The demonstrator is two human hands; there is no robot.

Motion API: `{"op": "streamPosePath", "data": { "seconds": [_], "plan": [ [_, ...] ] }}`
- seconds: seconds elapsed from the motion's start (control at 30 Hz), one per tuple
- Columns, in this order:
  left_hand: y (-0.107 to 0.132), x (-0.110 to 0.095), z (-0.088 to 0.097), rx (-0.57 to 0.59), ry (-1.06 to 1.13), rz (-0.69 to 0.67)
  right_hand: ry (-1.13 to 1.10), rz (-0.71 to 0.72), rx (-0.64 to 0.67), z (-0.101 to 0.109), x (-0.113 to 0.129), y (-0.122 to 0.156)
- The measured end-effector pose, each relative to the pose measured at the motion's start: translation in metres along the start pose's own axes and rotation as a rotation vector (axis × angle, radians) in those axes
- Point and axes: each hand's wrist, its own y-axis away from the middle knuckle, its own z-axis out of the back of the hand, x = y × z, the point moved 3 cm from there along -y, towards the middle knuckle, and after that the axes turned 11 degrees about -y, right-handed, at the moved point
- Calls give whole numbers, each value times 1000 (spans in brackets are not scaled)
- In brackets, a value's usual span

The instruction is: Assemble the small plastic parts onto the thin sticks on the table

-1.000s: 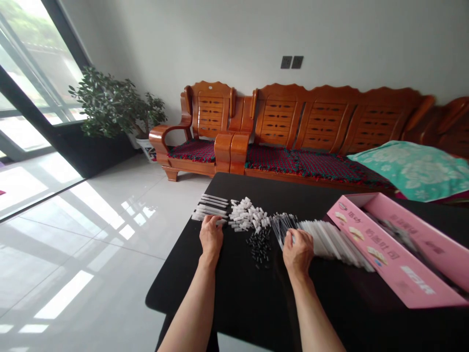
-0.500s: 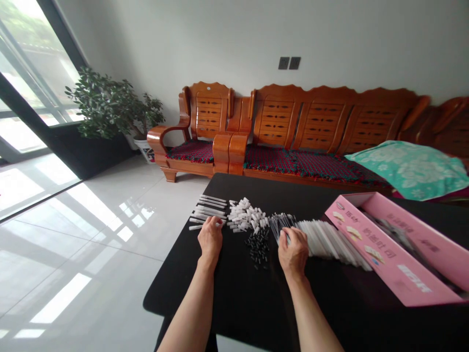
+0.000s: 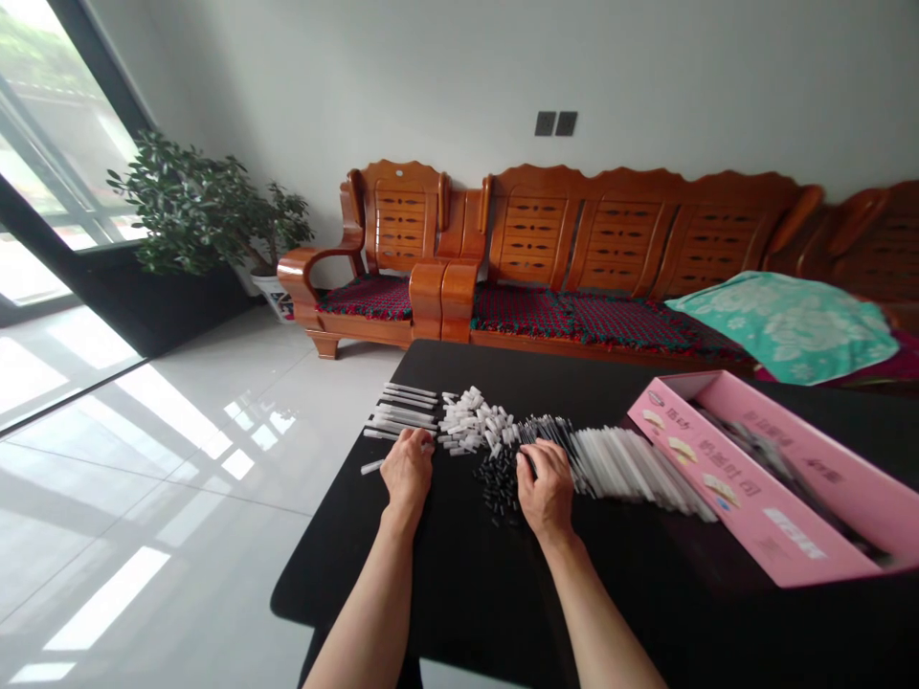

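Observation:
My left hand (image 3: 407,471) rests knuckles-up on the black table (image 3: 459,593), its fingers curled at the near end of a row of white tubes (image 3: 403,413). One white tube (image 3: 372,466) sticks out to the left from under it. My right hand (image 3: 544,486) lies with fingers curled between a heap of small black pieces (image 3: 498,480) and a fan of thin dark-tipped rods (image 3: 547,432). What its fingers hold is hidden. A pile of short white caps (image 3: 470,425) lies between the two hands, farther back.
A long spread of white sticks (image 3: 636,464) runs right toward an open pink box (image 3: 761,498). Behind the table stand a wooden armchair (image 3: 373,258) and a sofa (image 3: 617,277) with a green cloth (image 3: 782,325). A potted plant (image 3: 193,206) stands by the window.
My right hand has slid left from the thin rods to the edge of the black pieces. My left hand has drawn a white tube toward me, out of the row.

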Motion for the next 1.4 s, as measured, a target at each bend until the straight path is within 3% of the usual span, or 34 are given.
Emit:
{"op": "streamPosePath", "data": {
  "seconds": [0.13,0.33,0.5,0.6,0.7,0.8,0.9,0.97,1.1,1.4],
  "plan": [
    [7,-17,3,-63,90,-134,-73,-3,3,-4,6,-1],
    [29,-62,0,-63,259,-572,-154,-11,157,-14,14,-2],
    [33,-71,0,-65,299,-657,-214,-50,233,-15,15,-2],
    [32,-69,2,-76,438,-585,-265,-75,220,-13,15,-4],
    [26,-61,-3,-89,671,-331,-285,-95,100,-7,14,-8],
    [18,-56,-19,114,965,-78,-276,-91,-20,-3,14,-10],
    [12,-58,-33,355,1343,59,-299,-62,20,-5,15,-9],
    [9,-58,-36,399,1512,131,-304,-41,76,-9,16,-8],
    [8,-55,-36,390,1595,198,-282,-48,140,-13,16,-6],
    [8,-51,-37,346,1553,179,-316,-51,200,-17,16,-5]
  ]
}}
